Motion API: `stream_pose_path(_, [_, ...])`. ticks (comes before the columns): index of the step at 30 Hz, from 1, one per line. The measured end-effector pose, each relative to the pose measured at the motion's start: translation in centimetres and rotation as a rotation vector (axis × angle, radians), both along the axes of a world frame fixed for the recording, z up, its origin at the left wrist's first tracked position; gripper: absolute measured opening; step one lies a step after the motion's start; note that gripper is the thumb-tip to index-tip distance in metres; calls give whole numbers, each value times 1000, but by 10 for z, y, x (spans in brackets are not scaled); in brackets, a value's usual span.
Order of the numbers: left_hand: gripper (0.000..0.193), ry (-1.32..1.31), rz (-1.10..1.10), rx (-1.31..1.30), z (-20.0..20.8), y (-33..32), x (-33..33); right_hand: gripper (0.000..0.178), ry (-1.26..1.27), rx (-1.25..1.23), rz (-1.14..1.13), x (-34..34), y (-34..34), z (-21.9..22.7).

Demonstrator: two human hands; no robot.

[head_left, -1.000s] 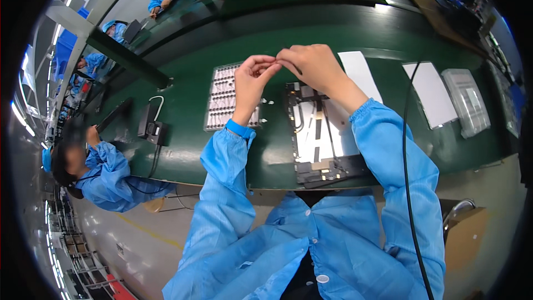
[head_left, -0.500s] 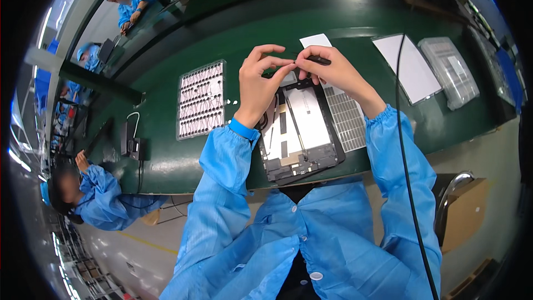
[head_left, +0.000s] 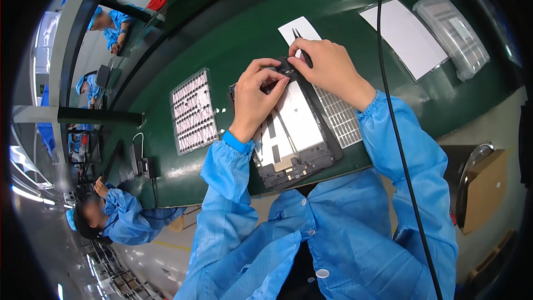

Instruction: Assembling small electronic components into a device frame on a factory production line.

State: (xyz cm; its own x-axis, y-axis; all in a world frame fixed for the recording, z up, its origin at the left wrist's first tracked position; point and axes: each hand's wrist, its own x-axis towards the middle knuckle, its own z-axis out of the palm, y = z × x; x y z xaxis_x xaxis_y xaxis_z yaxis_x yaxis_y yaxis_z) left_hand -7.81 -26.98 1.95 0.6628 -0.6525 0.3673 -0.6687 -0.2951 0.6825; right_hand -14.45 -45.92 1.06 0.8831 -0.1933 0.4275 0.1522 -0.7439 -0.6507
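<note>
Head view: opened tablet [head_left: 301, 115] at near edge of green table [head_left: 233, 44], under both hands. Right hand [head_left: 327, 69] grips dark tweezers [head_left: 307, 59], tips pointing far. Left hand [head_left: 259, 94] curled at tablet's far end, can't tell if gripping. Wired-parts tray [head_left: 194, 112] left; label sheet [head_left: 340, 118] just right.

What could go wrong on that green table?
The dark tweezers in the right hand might slip and scratch the opened flat device, because its insides are bare and right by the fingers. The small dark parts lie in rows off to the left, so a bump could perhaps jumble them.
</note>
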Motion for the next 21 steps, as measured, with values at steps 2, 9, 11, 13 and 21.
stream_pose_path(2, [8,-13,-7,23,-3,0,1,16,24,24,34,0,0,-4])
stream_pose_path(9, [11,-107,-18,51,-6,-4,0,25,189,111,141,-1,-2,-13])
stream_pose_path(11, [11,-164,-13,71,-7,-1,1,27,213,138,145,1,0,-15])
stream_pose_path(13, [12,-220,-8,89,-6,1,2,27,233,214,159,7,2,-22])
stream_pose_path(21, [10,-95,-32,54,-6,7,4,32,328,200,184,14,2,-10])
